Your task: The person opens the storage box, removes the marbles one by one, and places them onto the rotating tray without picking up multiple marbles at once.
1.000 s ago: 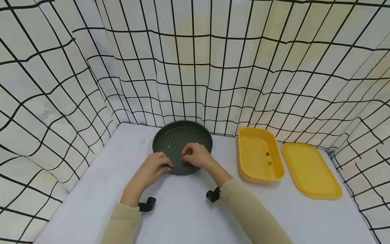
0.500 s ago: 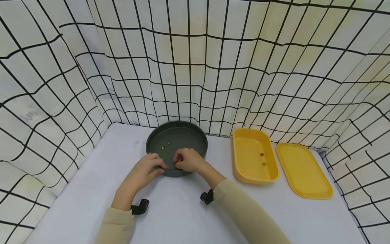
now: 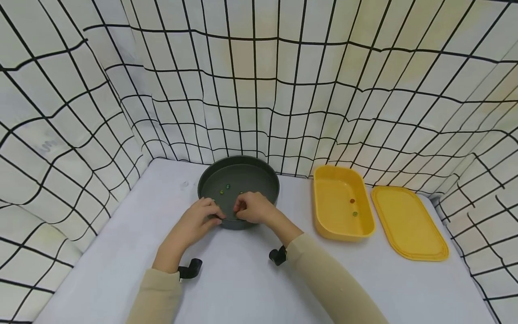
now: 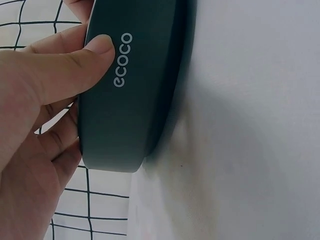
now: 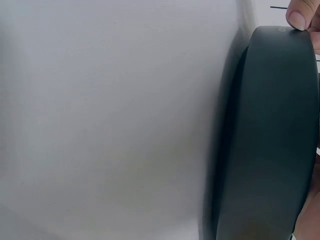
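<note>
A round dark green pan (image 3: 259, 173) stands on the table, with "ecoco" printed on its outer wall. My left hand (image 3: 198, 220) grips its near-left rim. In the left wrist view the left thumb (image 4: 102, 45) presses the outer wall, and the other fingers go over the rim. My right hand (image 3: 255, 208) reaches over the near rim, fingers bent and fingertips low inside the pan; I cannot tell whether they pinch anything. Small marble-like pieces lie on the pan's floor, among them a green one (image 3: 228, 186) and a yellowish one (image 3: 221, 192).
To the right stands a yellow rectangular container (image 3: 333, 198), holding a reddish-brown piece (image 3: 352, 201) and a green piece (image 3: 355, 213). Beside it a yellow lid (image 3: 410, 225) lies flat on the white table (image 3: 238, 288). White walls with a black grid (image 3: 267, 90) enclose the back and sides.
My right hand has shifted toward the near rim, closer to the left hand, and a small piece now shows just beyond its fingers. The left hand keeps its grip. The head view shifts slightly.
</note>
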`<state>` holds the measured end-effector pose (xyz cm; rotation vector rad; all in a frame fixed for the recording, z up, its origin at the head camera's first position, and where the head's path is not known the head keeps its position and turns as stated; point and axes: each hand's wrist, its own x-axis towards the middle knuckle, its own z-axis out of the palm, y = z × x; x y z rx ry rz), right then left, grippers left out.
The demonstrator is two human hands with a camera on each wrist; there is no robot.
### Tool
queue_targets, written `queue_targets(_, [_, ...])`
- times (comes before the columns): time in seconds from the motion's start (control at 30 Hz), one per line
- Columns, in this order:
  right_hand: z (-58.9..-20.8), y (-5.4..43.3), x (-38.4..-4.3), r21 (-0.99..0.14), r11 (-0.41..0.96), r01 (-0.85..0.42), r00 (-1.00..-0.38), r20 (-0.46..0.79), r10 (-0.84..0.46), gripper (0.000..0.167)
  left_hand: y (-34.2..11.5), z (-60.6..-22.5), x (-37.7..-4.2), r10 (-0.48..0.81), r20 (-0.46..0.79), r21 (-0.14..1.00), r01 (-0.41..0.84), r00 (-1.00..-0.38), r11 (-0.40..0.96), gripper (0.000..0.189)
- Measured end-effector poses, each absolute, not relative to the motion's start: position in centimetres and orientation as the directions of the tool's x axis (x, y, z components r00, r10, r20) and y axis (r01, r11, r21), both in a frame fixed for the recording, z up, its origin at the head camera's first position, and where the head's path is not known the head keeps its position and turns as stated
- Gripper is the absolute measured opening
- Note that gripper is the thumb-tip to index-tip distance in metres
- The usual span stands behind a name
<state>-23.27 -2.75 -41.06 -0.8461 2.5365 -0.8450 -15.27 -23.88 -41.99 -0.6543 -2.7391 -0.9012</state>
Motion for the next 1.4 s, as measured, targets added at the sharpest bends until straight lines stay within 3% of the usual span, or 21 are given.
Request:
queue_targets(0.6, [-40.8,-1.8,-23.5,-0.731,0.557,-0.394,-0.782,-0.053,-0.622,0.007,-23.6,-42.1,-15.4,0.346,0.316,0.505,0.465,-0.883,0.727,0.018])
queue_targets(0.7, [-40.6,-0.8,-23.6,-0.857,0.429,-0.286,-0.801,-0.032,-0.598,0.013,-23.4,-42.0,-15.6,0.356,0.304,0.513,0.466,-0.884,0.721,0.017])
queue_targets(0.8, [-39.9,0.6,-23.6,-0.965,0.242,-0.102,-0.833,-0.05,-0.551,0.019,-23.4,-41.9,-15.8,0.36,0.306,0.508,0.47,-0.882,0.721,0.017])
queue_targets(0.93, [-38.6,3.2,-23.7,-0.993,0.113,0.032,-0.884,-0.081,-0.46,0.018,-23.5,-41.6,-16.0,0.351,0.304,0.511,0.462,-0.886,0.725,0.017])
queue_targets(1.4, [-38.5,16.1,-23.8,-0.916,0.399,-0.044,-0.941,-0.096,-0.325,0.023,-23.6,-42.1,-15.7,0.342,0.291,0.521,0.448,-0.893,0.726,0.016])
